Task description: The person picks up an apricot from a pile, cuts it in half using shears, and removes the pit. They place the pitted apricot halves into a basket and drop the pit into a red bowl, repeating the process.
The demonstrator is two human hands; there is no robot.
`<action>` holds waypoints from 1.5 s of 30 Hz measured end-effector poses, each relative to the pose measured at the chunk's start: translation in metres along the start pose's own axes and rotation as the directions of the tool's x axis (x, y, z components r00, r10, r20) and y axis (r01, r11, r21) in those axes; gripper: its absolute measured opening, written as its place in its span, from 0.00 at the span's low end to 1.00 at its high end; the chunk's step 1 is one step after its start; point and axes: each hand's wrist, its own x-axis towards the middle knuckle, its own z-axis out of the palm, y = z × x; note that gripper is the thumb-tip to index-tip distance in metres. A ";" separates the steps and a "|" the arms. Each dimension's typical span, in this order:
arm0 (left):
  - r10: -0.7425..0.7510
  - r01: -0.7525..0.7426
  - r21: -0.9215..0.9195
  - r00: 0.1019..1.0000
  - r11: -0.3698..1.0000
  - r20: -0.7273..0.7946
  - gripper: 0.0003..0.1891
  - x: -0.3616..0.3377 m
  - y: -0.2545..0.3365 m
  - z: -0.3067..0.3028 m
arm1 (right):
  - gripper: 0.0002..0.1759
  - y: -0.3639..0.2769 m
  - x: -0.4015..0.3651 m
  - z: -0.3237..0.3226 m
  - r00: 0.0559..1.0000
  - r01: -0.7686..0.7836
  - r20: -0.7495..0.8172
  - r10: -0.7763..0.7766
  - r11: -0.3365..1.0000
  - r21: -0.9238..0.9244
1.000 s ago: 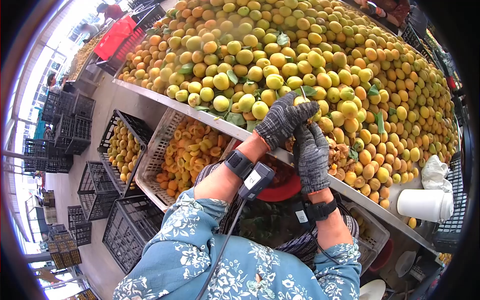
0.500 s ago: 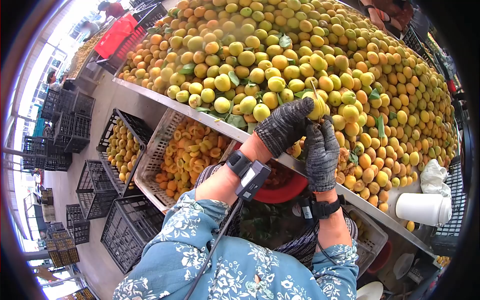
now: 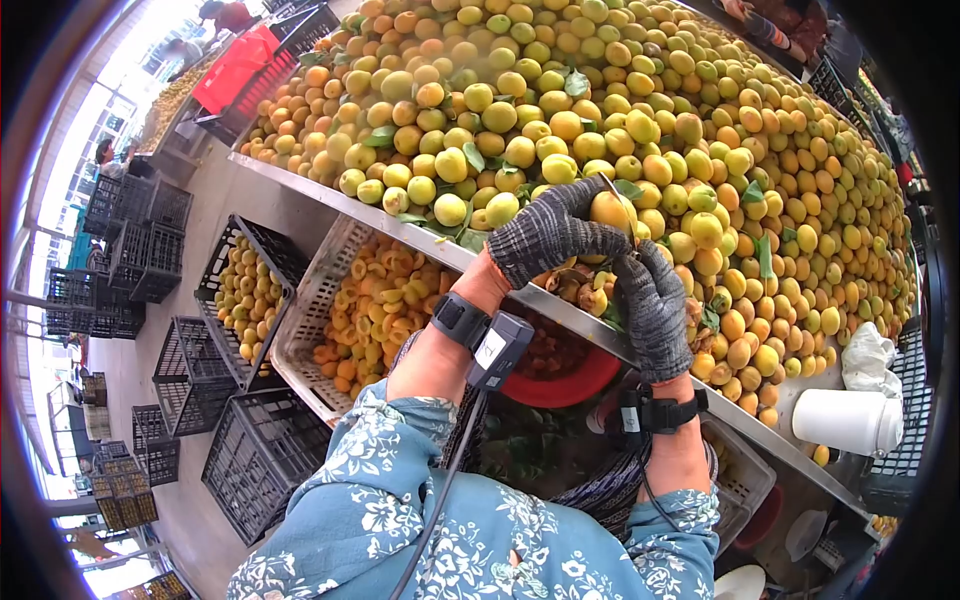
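Note:
My left hand point(image 3: 555, 232), in a dark grey knitted glove, is closed around a yellow-orange apricot point(image 3: 608, 212) above the front edge of the heap. Fingers of my right hand point(image 3: 652, 315), gloved alike, pinch a thin blade-like tool point(image 3: 622, 203) whose narrow strip crosses the apricot. The grip end of that tool is hidden by the fingers. Right behind both hands lies a large heap of apricots point(image 3: 560, 125) with scattered green leaves. Brownish fruit scraps point(image 3: 580, 287) lie under my hands at the table edge.
A metal table edge point(image 3: 410, 238) runs diagonally before me. Below it stand a pale crate point(image 3: 290, 345) of opened apricot halves and a red basin point(image 3: 575, 385). Black crates point(image 3: 262, 455) stand on the left floor. A white container point(image 3: 845, 420) is at right. Other people work at the far edges.
Both hands have come slightly down toward me, the left also leftward. The apricot is turned, with more of its orange side showing, and the thin strip now slants across it.

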 end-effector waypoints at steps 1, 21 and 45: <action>0.000 0.000 -0.001 1.000 1.000 0.001 0.21 0.001 -0.001 0.003 | 0.15 -0.007 0.000 0.004 0.960 -0.271 -0.015 0.281 0.937 0.219; 0.142 -0.137 0.045 0.981 0.990 -0.130 0.25 0.003 -0.007 0.013 | 0.13 -0.016 -0.001 0.004 0.995 -0.098 -0.012 0.098 0.995 0.023; 0.065 -0.200 -0.477 0.957 0.856 -0.284 0.18 0.005 -0.039 0.035 | 0.15 0.019 -0.015 0.037 0.987 0.056 -0.140 -0.076 0.988 -0.145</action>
